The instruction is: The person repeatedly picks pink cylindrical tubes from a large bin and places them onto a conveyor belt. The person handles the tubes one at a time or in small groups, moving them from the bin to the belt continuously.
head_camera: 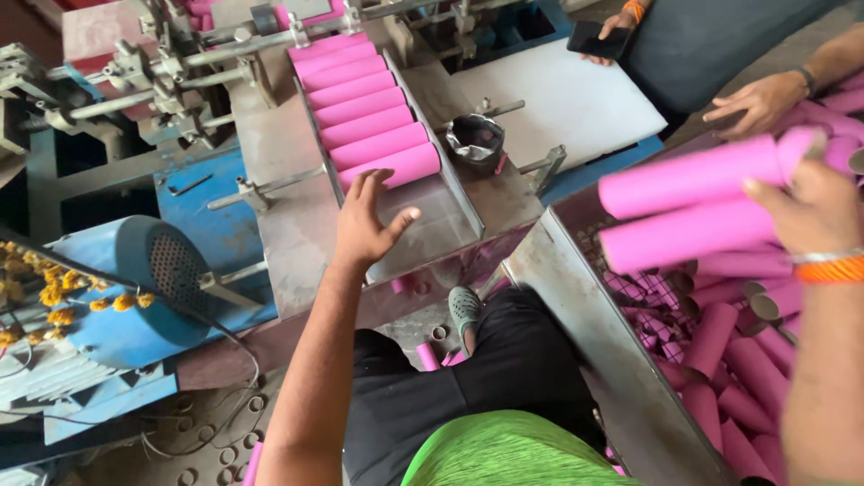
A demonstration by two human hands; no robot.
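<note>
Here the left hand (367, 219) lies spread and released on the sloped metal chute (432, 220), fingertips just touching the lowest tube of a row of pink tubes (364, 103) lying side by side down the chute. The right hand (814, 205) is raised over the bin (576, 297) and grasps two pink tubes (688, 205), held level one above the other. More tubes are heaped in the bin. Another person's hands (760, 101) rest near a white board (562, 99) beyond.
</note>
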